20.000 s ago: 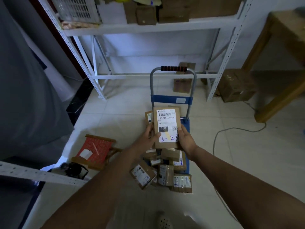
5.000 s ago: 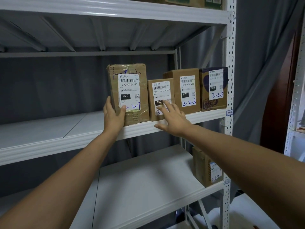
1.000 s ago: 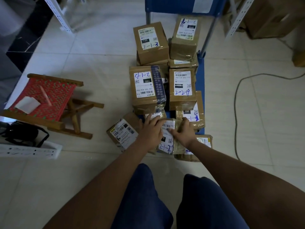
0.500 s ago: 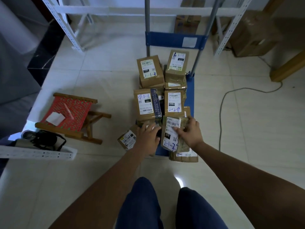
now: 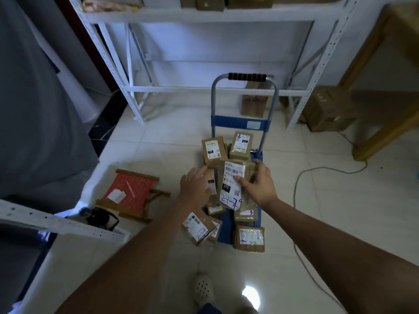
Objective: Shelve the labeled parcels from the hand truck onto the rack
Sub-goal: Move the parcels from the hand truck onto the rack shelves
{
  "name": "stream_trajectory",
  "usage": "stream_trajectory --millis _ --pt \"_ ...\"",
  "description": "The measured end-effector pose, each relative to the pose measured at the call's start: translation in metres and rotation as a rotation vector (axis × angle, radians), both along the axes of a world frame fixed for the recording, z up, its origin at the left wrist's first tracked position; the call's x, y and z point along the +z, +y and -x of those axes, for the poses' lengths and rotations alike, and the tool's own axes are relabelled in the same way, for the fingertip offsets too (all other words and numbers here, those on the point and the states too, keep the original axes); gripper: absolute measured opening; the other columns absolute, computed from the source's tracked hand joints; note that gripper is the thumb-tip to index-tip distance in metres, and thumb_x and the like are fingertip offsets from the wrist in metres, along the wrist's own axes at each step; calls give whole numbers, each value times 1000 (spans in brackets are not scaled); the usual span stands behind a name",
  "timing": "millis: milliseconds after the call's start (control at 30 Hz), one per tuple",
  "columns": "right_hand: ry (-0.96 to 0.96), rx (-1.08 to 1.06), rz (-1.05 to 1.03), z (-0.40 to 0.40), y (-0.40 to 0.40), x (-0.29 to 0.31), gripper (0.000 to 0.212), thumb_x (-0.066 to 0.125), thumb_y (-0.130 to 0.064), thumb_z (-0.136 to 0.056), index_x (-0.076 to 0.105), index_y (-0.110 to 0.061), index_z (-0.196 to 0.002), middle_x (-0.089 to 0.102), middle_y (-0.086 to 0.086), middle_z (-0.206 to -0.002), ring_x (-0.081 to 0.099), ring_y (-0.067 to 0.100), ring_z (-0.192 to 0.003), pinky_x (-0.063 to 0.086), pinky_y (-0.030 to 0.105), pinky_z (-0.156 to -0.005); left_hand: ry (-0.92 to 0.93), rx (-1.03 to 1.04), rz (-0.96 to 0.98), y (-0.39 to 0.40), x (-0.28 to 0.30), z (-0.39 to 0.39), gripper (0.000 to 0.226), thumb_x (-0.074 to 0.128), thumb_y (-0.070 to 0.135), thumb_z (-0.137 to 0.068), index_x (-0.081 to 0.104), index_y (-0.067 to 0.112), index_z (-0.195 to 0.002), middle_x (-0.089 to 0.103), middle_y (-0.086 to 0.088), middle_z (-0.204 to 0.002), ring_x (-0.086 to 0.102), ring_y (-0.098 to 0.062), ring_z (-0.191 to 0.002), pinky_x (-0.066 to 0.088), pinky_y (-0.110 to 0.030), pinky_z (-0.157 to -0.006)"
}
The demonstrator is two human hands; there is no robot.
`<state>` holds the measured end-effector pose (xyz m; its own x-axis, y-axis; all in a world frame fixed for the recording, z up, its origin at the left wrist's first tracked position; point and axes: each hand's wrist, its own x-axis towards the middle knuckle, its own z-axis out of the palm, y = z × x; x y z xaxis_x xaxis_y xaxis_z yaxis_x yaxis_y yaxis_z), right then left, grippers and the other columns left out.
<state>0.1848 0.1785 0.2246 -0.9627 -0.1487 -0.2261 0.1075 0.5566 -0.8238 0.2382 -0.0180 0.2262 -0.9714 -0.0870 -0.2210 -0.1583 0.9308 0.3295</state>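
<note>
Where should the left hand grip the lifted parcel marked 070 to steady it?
On its free left long edge, coming in from the left. The parcel is held upright, label toward the camera, and the right hand pinches its right side, while the left hand hovers open beside it.

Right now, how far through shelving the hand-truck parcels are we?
Nothing shelved is in view. In hand: the right hand grips one labeled parcel, lifted above the pile; the left hand hovers open. Left: several parcels remain on the hand truck and the floor beside it.
</note>
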Motion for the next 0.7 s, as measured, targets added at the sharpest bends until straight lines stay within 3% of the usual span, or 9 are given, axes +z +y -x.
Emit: stream_trajectory --millis 133,300,400,633,700 --pt "74 30 35 -1 -3 57 87 74 -43 -82 26 -17 -150 37 9 -145 41 28 -133 39 46 -111 50 33 -32 -3 65 -5 56 50 24 -98 29 28 -150 17 3 -161 13 -23 -148 11 -48 -119" --pt "188 108 93 -10 -14 120 86 74 -43 -82 28 -18 -150 41 8 -145 43 26 -131 39 42 -110 62 110 -163 -14 127 -25 60 49 30 -99 23 26 -153 7 4 -163 20 -23 -147 20 -45 -118" --pt "245 186 119 -21 -27 151 87 73 -49 -81 27 -20 -150 42 6 -144 45 26 -130 41 47 -109 89 172 -228 -24 157 -45 64 50 34 -99 19 25 -154 8 3 -163 20 -20 -147 22 -39 -119" --pt "313 368 199 -58 -75 197 84 73 -45 -81 28 -23 -149 44 5 -142 48 24 -127 43 48 -107 130 419 -559 -58 206 -103 58 55 37 -97 27 33 -148 40 1 -150 47 -21 -132 37 -36 -108" --pt "314 417 215 -70 -88 205 83 74 -44 -81 29 -23 -148 45 5 -140 49 23 -126 44 47 -106 123 468 -712 -69 212 -121 55 58 34 -96 32 37 -144 49 3 -144 55 -20 -124 39 -44 -109"
